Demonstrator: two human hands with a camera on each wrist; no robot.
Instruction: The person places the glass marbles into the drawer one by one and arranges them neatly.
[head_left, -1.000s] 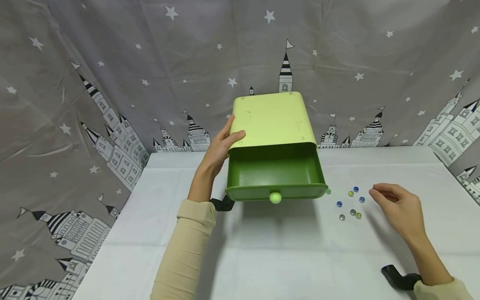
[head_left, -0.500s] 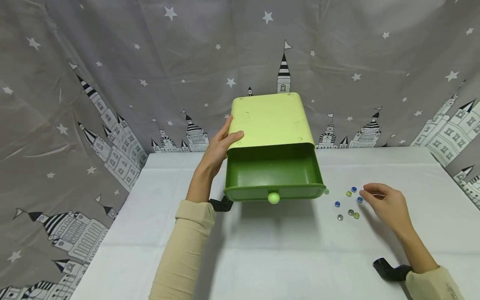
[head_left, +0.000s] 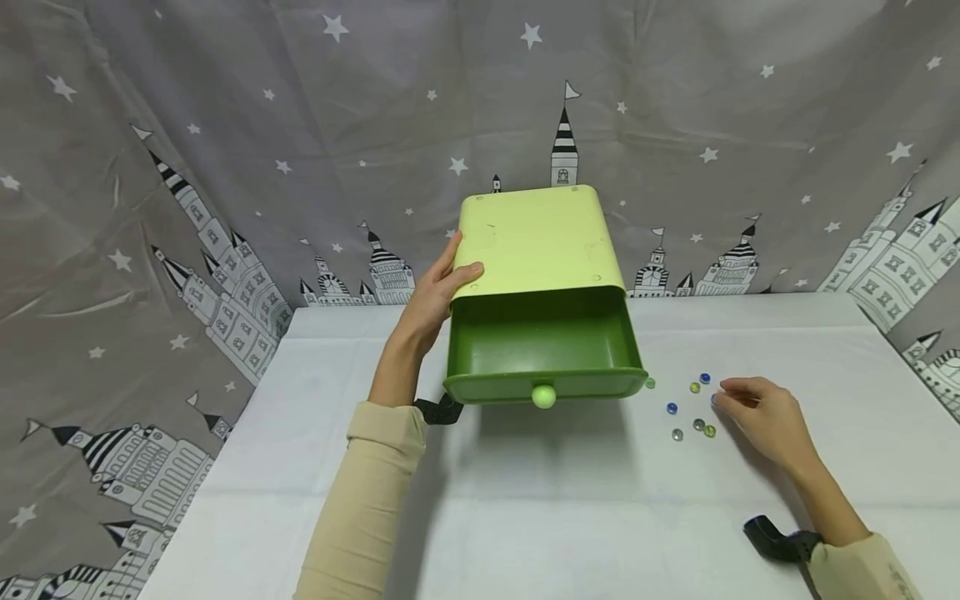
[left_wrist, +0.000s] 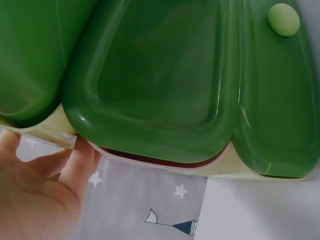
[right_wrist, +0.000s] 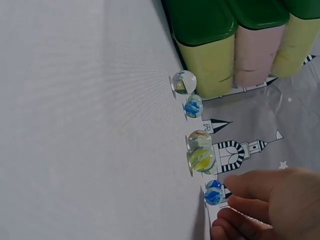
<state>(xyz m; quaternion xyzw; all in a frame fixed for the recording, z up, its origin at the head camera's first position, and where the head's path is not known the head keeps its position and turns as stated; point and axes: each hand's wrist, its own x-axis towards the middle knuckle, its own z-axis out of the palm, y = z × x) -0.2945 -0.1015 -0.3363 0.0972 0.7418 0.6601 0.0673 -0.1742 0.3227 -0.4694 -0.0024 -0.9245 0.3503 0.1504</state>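
"Your right hand: fingers curved, gap narrow, apparently holding nothing."
"And the nearest blue marble?"
"Just beside your fingertips, toward the worktop's left edge; your left hand is farther."

1. From above, the head view is gazing forward and down, covering the white table, chest, left hand and right hand.
2. The left-wrist view is lying sideways, facing drawer fronts up close.
3. The right-wrist view is sitting low, also sideways, facing marbles and grey curtain.
4. All three are sharing the chest!
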